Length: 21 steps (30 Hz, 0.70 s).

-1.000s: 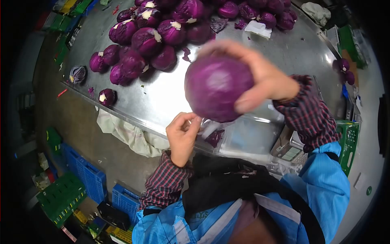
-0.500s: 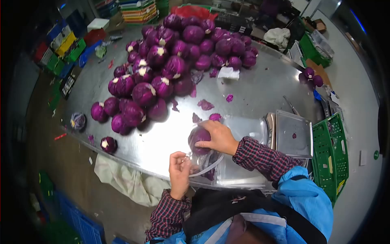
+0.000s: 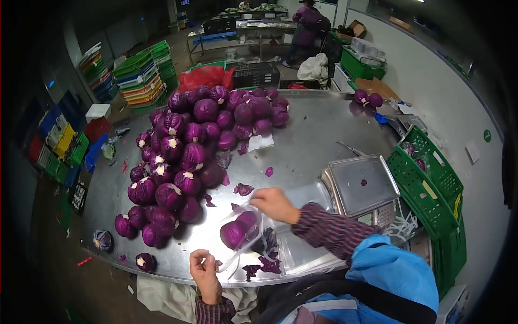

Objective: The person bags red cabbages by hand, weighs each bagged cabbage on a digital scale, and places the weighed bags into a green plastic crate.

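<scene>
On the steel table lies a clear plastic bag (image 3: 252,242) around a purple cabbage (image 3: 233,234). My right hand (image 3: 275,204) pinches the bag's upper edge just beyond the cabbage. Closer to the table's front edge, my left hand (image 3: 205,272) has thumb and fingers together on the bag's whitish rim. Dark loose leaves (image 3: 268,264) lie to the right of the bag. Left of and beyond my hands, a big heap of purple cabbages (image 3: 183,156) covers the table.
A scale (image 3: 362,186) stands right of a stack of flat clear bags (image 3: 307,254). A knife (image 3: 350,148) lies behind it. Green crates (image 3: 431,194) line the right side. A single cabbage (image 3: 145,262) sits at the front left edge. A person (image 3: 308,29) stands far back.
My right hand has let go of the cabbage and moved to the bag's edge. The cabbage now rests in the bag on the table. My head view has tilted up.
</scene>
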Tool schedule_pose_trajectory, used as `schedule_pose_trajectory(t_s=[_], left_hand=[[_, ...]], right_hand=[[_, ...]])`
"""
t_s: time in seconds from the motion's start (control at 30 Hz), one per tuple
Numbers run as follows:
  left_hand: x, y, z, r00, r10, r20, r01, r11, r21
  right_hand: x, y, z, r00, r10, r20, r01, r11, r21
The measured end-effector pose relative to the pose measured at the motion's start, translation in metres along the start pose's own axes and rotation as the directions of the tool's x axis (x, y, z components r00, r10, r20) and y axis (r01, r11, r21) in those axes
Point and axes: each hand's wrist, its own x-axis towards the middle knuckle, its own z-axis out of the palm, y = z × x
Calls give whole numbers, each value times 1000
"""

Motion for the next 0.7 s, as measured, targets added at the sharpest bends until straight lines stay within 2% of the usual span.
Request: schedule_pose_trajectory(t_s=[0.03,0.1,0.13,0.2,0.27,0.33,0.4,0.43,0.47,0.53,0.57,0.6,0.63,0.67,0.7], left_hand=[[-6,10,4,1000,3,1,-3,1000,8],[-15,26,26,999,50,-16,-48,993,105],[-16,30,36,999,36,35,-41,988,149],[-7,9,44,989,-61,138,21,960,278],[-17,0,60,974,-107,199,47,957,287],[-39,-24,66,969,-187,164,132,946,298],[-65,-68,61,955,-214,206,112,901,419],[-83,-86,61,935,-298,191,198,888,415],[-96,-104,65,916,-351,194,254,882,397],[-129,-130,62,810,-570,138,513,803,303],[-142,-134,66,783,-611,116,580,785,221],[-149,-133,65,775,-624,99,593,773,224],[-147,-120,72,611,-781,127,782,621,53],[-147,-115,76,425,-884,193,905,410,-112],[-150,-122,70,409,-875,259,912,383,-146]], right_hand=[[-15,-18,-26,997,73,-21,-69,984,164],[-40,-39,-68,988,156,0,-152,963,224],[-42,-32,-77,986,166,16,-165,960,227],[-49,-12,-85,980,183,-82,-145,929,339],[-75,-9,-92,976,178,-126,-142,958,248],[-113,11,-97,929,339,-150,-246,865,437],[-163,32,-97,867,483,-120,-387,807,445],[-190,45,-92,840,539,-61,-455,762,461],[-210,60,-93,827,559,-67,-462,742,487],[-244,73,-93,800,599,-42,-495,697,518],[-254,75,-95,796,603,-47,-480,676,559],[-265,79,-98,793,607,-56,-460,657,598],[-275,98,-103,773,634,-18,-512,642,571],[-280,103,-105,768,640,-6,-521,631,575],[-285,107,-108,775,632,-16,-515,645,564]])
